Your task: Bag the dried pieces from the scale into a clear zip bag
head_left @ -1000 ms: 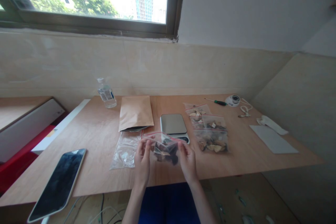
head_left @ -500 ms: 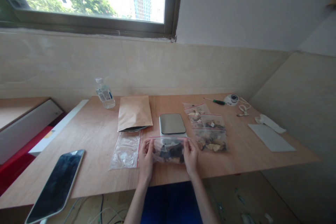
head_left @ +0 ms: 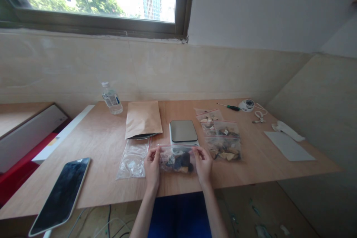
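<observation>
— Where do we have the filled bag (head_left: 177, 159) just now?

— Between our two hands, low over the front of the desk (head_left: 97, 145), right in front of the scale (head_left: 183, 132). Our left hand (head_left: 152, 166) has its grip pinched on the bag's left edge, and our right hand (head_left: 203, 163) pinches the right edge, thumbs near the red zip strip along the top.

— So the bag spans the gap between the grips?

— Yes, stretched flat between them, its dark and pale pieces bunched in the middle. We cannot tell whether its bottom touches the desk.

— What lies beside us?

— An empty clear bag (head_left: 133, 159) just left of our left hand, a stack of filled bags (head_left: 221, 137) just right of our right hand, a brown envelope (head_left: 143, 119) and a water bottle (head_left: 111, 98) farther back, and a phone (head_left: 61, 193) well off to the left.
</observation>
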`<state>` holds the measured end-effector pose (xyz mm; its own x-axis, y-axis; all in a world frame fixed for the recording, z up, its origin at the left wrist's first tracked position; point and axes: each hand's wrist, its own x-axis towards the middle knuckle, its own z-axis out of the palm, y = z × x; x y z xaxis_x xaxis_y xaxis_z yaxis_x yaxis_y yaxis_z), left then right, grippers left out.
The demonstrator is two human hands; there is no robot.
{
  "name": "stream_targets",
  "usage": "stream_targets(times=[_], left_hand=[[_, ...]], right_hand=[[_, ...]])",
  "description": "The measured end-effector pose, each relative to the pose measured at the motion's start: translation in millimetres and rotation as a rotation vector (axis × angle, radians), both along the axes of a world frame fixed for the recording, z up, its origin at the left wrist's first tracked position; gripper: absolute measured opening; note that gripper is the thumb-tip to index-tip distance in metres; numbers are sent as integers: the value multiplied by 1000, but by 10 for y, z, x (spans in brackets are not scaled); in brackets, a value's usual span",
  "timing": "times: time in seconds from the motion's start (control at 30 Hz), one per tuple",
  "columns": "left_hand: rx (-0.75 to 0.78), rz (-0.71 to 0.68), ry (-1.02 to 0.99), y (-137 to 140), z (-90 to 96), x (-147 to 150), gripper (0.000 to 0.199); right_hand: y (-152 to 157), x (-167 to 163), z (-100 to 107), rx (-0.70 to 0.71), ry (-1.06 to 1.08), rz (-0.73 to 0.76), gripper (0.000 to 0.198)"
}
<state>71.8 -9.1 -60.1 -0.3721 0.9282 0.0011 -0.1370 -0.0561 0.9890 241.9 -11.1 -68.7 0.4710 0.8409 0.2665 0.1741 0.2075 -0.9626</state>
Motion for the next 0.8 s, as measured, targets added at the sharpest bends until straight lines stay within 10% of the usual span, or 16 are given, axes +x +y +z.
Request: stream_targets(times=[0.8], left_hand=[[28, 13, 121, -29, 66, 35, 30]], right_hand=[[-11, 11, 35, 51, -158, -116, 31]])
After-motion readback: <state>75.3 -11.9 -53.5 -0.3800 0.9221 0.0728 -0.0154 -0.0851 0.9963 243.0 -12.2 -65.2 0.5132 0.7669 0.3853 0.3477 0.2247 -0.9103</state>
